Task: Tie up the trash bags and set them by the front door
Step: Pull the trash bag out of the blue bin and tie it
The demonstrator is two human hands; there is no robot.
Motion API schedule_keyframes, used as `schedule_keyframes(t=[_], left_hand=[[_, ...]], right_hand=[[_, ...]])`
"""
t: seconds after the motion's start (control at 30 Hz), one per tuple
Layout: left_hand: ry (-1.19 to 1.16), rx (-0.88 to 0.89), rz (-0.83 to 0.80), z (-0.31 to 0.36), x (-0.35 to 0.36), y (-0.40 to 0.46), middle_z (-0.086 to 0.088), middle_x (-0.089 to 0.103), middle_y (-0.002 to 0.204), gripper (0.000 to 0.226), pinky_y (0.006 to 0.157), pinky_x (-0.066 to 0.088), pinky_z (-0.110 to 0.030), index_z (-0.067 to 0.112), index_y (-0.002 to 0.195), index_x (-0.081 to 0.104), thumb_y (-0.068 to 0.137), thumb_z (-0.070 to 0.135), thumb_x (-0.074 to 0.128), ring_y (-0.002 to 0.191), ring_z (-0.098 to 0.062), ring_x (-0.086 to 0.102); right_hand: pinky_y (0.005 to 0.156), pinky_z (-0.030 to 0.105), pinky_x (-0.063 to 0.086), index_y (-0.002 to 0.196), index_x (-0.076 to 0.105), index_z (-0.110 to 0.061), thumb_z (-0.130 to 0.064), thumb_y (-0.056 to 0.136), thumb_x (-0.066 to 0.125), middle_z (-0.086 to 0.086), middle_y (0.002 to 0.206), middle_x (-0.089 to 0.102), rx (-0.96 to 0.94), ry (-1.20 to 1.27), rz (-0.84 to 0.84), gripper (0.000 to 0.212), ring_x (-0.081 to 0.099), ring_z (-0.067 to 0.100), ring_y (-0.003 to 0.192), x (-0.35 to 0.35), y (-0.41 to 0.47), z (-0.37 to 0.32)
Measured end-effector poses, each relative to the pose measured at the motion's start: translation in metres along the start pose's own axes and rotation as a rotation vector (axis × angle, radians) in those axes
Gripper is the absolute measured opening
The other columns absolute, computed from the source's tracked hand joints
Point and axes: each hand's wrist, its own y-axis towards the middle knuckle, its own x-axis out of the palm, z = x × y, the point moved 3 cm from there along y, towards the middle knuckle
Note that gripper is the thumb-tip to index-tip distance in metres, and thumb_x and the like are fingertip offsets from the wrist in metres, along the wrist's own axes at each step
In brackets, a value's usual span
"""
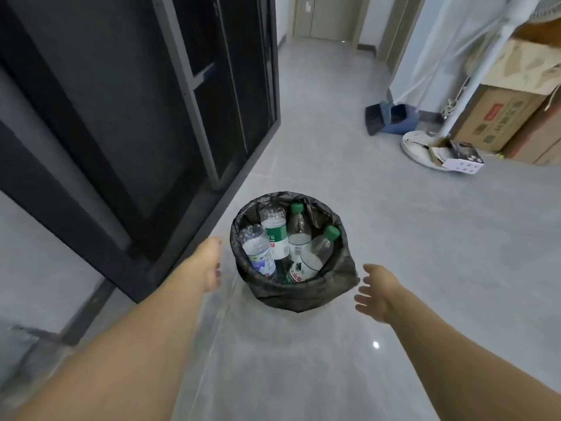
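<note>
A black trash bag point(303, 294) lines a small round bin on the grey tile floor, its top folded over the rim. Inside stand several clear plastic bottles point(277, 238), some with green caps and labels. My left hand point(211, 264) reaches out just left of the bag, fingers relaxed, not touching it. On the bag's right side my right hand point(375, 291) is held out with fingers spread, a short gap from the plastic. Both hands hold nothing.
A dark sliding glass door point(136, 117) runs along the left. A hallway leads to a closed door point(326, 16) at the far end. At the right stand a white fan base point(416, 147), cardboard boxes point(501, 120), a small box point(461, 158) and a dustpan point(391, 118).
</note>
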Motion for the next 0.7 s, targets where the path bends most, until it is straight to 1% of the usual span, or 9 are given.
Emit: schedule_keyframes(t=[0.07,0.13,0.17,0.23,0.33,0.43,0.5,0.6,0.7], left_hand=[[-0.057,-0.012,-0.064,-0.005,-0.001,0.018,-0.013,0.043,0.112,0.049,0.085,0.041,-0.042,0.002,0.113,0.049,0.092,0.047,0.044,0.092,-0.03,0.049],[-0.087,-0.025,-0.101,-0.007,0.001,0.035,-0.015,0.042,0.107,0.042,0.078,0.041,-0.042,0.005,0.105,0.044,0.092,0.044,0.045,0.087,-0.03,0.048],[-0.088,-0.03,-0.115,-0.009,0.004,0.045,-0.017,0.044,0.113,0.042,0.086,0.041,-0.046,0.006,0.112,0.043,0.093,0.043,0.044,0.098,-0.032,0.051],[-0.115,-0.028,-0.132,-0.014,0.008,0.053,-0.022,0.044,0.132,0.057,0.104,0.033,-0.051,0.003,0.133,0.038,0.093,0.044,0.043,0.123,-0.039,0.047],[-0.102,-0.044,-0.163,-0.018,0.013,0.056,-0.023,0.05,0.136,0.073,0.109,0.03,-0.056,-0.004,0.142,0.031,0.089,0.045,0.044,0.121,-0.041,0.051],[-0.062,-0.02,-0.16,-0.023,0.017,0.056,-0.015,0.064,0.109,0.061,0.106,0.035,-0.055,-0.001,0.13,0.046,0.087,0.042,0.045,0.095,-0.035,0.062],[-0.056,-0.004,-0.167,-0.026,0.021,0.055,-0.008,0.061,0.088,0.041,0.103,0.039,-0.051,0.005,0.112,0.056,0.087,0.036,0.046,0.084,-0.029,0.06],[-0.03,0.008,-0.183,-0.028,0.024,0.048,-0.004,0.058,0.072,0.016,0.073,0.048,-0.033,0.014,0.082,0.057,0.088,0.023,0.045,0.064,-0.021,0.057],[-0.054,0.001,-0.205,-0.025,0.021,0.049,0.004,0.046,0.043,0.026,0.04,0.029,-0.013,0.018,0.066,0.047,0.09,0.011,0.039,0.031,-0.007,0.043]], right_hand=[[0.084,0.043,0.046,0.105,0.055,-0.008,-0.034,0.095,0.045,0.012,0.107,0.049,-0.004,0.016,-0.044,0.03,0.051,0.033,0.097,0.009,0.02,0.008],[0.062,0.037,0.04,0.086,0.053,-0.011,-0.037,0.09,0.048,0.008,0.088,0.044,0.032,0.02,-0.063,0.026,0.042,0.027,0.071,0.017,0.036,0.014],[0.063,0.037,0.04,0.087,0.054,-0.012,-0.039,0.089,0.047,0.008,0.088,0.046,0.029,0.039,-0.062,0.028,0.042,0.026,0.069,0.02,0.046,0.017],[0.084,0.041,0.046,0.097,0.06,-0.013,-0.041,0.09,0.045,0.009,0.098,0.056,0.007,0.104,-0.044,0.032,0.053,0.029,0.082,0.022,0.057,0.021],[0.106,0.042,0.04,0.101,0.064,-0.015,-0.038,0.093,0.045,0.005,0.102,0.065,-0.026,0.193,-0.005,0.03,0.062,0.025,0.098,0.022,0.055,0.018],[0.094,0.038,0.051,0.098,0.062,-0.011,-0.03,0.094,0.048,0.005,0.092,0.067,-0.022,0.24,0.014,0.023,0.065,0.021,0.084,0.02,0.058,0.019],[0.073,0.033,0.055,0.092,0.063,-0.01,-0.021,0.095,0.047,0.005,0.086,0.067,-0.017,0.248,0.006,0.02,0.064,0.019,0.076,0.023,0.057,0.019],[0.048,0.026,0.055,0.09,0.065,-0.012,-0.012,0.093,0.045,0.004,0.082,0.067,-0.008,0.237,0.017,0.02,0.063,0.018,0.071,0.026,0.054,0.018],[0.042,0.027,0.055,0.087,0.064,-0.011,-0.006,0.092,0.044,0.004,0.08,0.068,-0.019,0.255,0.029,0.022,0.063,0.02,0.069,0.025,0.05,0.017]])
